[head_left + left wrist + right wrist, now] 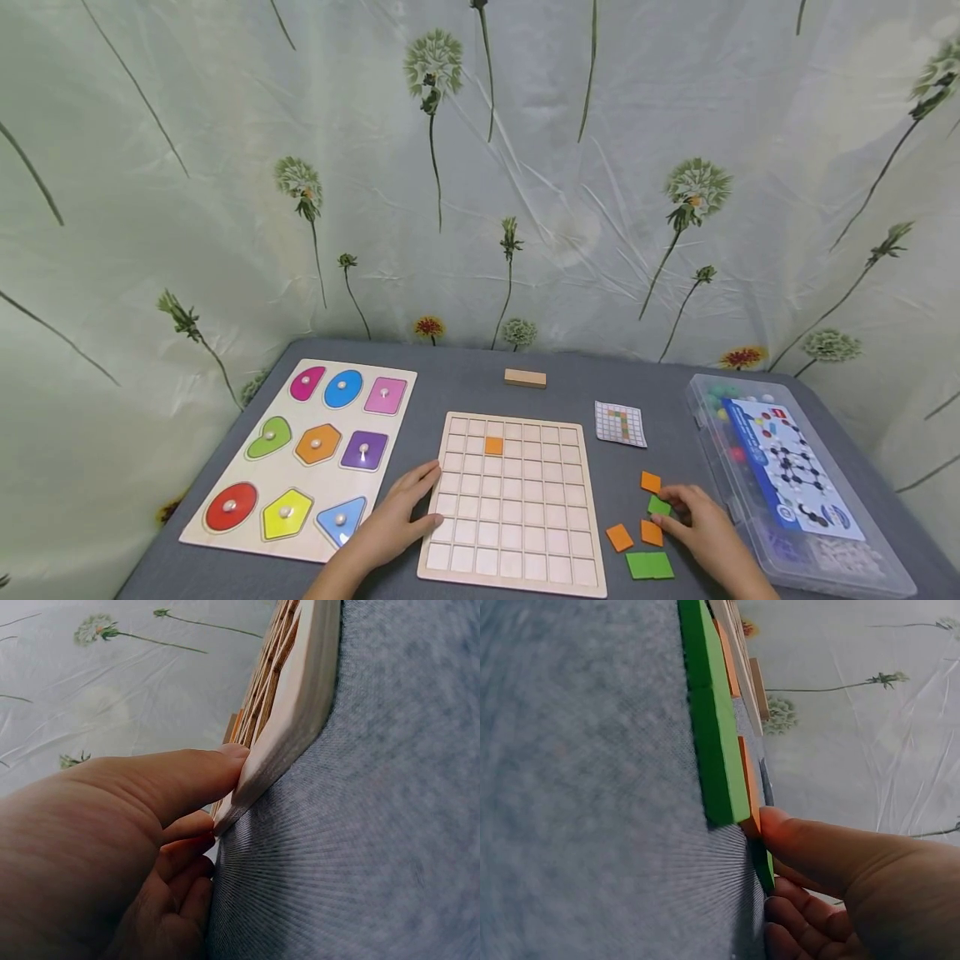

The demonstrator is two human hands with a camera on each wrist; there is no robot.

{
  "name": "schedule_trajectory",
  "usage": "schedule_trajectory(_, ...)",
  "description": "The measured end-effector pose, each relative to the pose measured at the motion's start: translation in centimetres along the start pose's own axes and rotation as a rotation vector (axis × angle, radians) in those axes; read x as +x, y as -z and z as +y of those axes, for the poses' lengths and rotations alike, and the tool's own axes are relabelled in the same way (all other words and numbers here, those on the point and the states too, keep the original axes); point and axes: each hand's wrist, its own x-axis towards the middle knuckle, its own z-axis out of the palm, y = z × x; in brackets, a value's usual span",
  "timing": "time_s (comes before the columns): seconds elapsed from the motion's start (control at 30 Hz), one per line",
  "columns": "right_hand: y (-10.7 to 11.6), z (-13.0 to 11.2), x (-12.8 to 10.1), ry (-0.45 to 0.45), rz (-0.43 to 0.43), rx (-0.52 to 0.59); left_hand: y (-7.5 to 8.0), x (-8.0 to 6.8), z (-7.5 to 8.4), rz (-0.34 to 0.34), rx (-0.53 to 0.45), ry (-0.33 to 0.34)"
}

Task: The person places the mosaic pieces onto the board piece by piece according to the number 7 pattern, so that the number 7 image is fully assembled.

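Observation:
A wooden grid board [513,503] lies in the middle of the table, with one orange square tile [493,446] in its second row. My left hand [399,515] rests at the board's left edge; in the left wrist view its thumb [214,769] touches the rim. To the right of the board, my right hand [699,518] pinches a green square tile [659,505] between thumb and fingers, low over the table. Around it lie loose orange tiles [619,537] and a pair of green tiles [720,750] side by side. A small pattern card [620,424] lies behind them.
On the left lies a shape-puzzle board [300,467] with knobbed coloured pieces. A clear plastic case [806,492] with a blue-and-white label stands on the right. A small wooden block [525,379] sits behind the grid board, before a flower-patterned curtain [480,183].

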Motion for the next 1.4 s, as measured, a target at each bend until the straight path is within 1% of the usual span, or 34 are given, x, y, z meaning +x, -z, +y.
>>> schedule_trajectory(0.17, 0.0, -0.2, 0.2, -0.009, -0.02, -0.003, 0.0, 0.0, 0.0, -0.001, 0.004, 0.0)
schedule_trajectory(0.23, 0.0, -0.4, 0.3, -0.016, -0.021, 0.015, 0.0, 0.0, 0.0, -0.004, 0.003, 0.001)
schedule_trajectory(0.3, 0.1, -0.8, 0.3, -0.013, -0.008, 0.028, 0.0, 0.0, 0.0, -0.007, -0.001, 0.0)
schedule_trajectory(0.43, 0.4, -2.1, 0.6, 0.019, 0.051, 0.071, 0.1, 0.0, 0.0, -0.006, -0.007, -0.003)
schedule_trajectory(0.5, 0.6, -3.0, 0.9, 0.049, 0.083, 0.089, 0.0, 0.1, 0.0, -0.005, -0.004, -0.005)
schedule_trajectory(0.63, 0.6, -5.1, 1.7, 0.146, 0.154, 0.124, 0.0, 0.1, 0.0, -0.001, -0.001, -0.004)
schedule_trajectory(0.7, 0.4, -6.0, 2.2, 0.197, 0.174, 0.144, 0.0, 0.0, 0.0, -0.001, -0.003, -0.006)
schedule_trajectory(0.87, -0.6, -8.3, 3.5, 0.283, 0.165, 0.189, -0.1, 0.1, -0.1, 0.0, 0.004, -0.012)
schedule_trajectory(1.0, -1.8, -10.1, 4.7, 0.352, 0.175, 0.225, -0.1, 0.1, 0.0, 0.0, 0.007, -0.006)
schedule_trajectory(1.1, -2.9, -11.2, 5.5, 0.36, 0.167, 0.264, 0.0, 0.1, 0.0, -0.001, 0.009, 0.0)
schedule_trajectory(1.2, -4.2, -11.9, 6.2, 0.348, 0.146, 0.322, 0.0, 0.1, -0.1, -0.001, 0.01, 0.001)
schedule_trajectory(1.3, -5.4, -12.1, 6.7, 0.348, 0.122, 0.349, 0.0, 0.1, -0.1, -0.004, 0.01, 0.0)
schedule_trajectory(1.4, -6.4, -11.9, 7.1, 0.351, 0.087, 0.352, 0.0, 0.1, -0.2, -0.007, 0.008, 0.001)
